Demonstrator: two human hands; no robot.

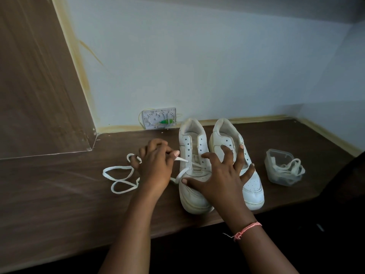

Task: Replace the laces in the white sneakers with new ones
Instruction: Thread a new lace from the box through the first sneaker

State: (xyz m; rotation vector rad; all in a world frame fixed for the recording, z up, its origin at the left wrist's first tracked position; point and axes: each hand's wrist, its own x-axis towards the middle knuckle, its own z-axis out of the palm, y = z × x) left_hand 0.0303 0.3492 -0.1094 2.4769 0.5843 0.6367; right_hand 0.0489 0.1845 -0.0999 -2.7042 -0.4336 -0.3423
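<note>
Two white sneakers stand side by side on the brown wooden desk (59, 194), toes toward me. The left sneaker (192, 192) has a white lace (120, 175) threaded through its lowest eyelets; the rest of the lace lies looped on the desk to its left. My left hand (156, 167) pinches this lace just beside the shoe's left eyelet row. My right hand (221, 175) lies spread with straight fingers across both shoes, thumb on the left shoe's toe, fingers reaching onto the right sneaker (252, 186), whose upper eyelets show no lace.
A clear plastic container (280, 167) holding more white laces sits to the right of the shoes. A white wall box (160, 118) with a green part is fixed behind them at the desk's back edge. A wooden panel (39, 86) rises at the left.
</note>
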